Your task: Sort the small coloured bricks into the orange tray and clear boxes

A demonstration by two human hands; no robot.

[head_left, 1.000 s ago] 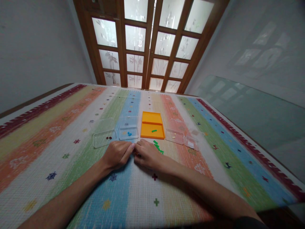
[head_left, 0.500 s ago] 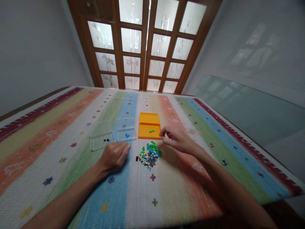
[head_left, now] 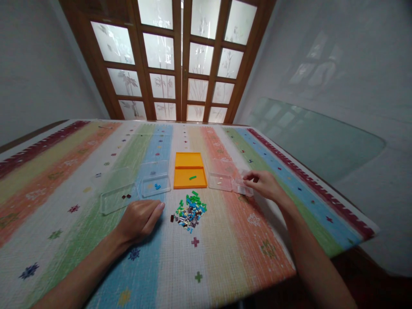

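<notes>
A heap of small coloured pieces [head_left: 189, 211] lies on the striped tablecloth [head_left: 225, 240]. My left hand [head_left: 139, 219] rests on the cloth just left of the heap, fingers loosely curled, holding nothing I can see. My right hand [head_left: 264, 184] is out to the right, fingers pinched over the small clear box [head_left: 242, 187] at the right end of the row. Whether anything is in the pinch is too small to make out.
A row of trays stands behind the heap: a clear box with dark pieces [head_left: 118, 198], a clear box with a blue piece [head_left: 156, 185], an orange tray with a green piece [head_left: 189, 176], and another clear box [head_left: 220, 181]. The table's right edge [head_left: 322, 184] is close.
My right hand left the heap, passed the orange tray and reached the rightmost clear box. The heap is now uncovered. My left hand stayed put. The camera turned right.
</notes>
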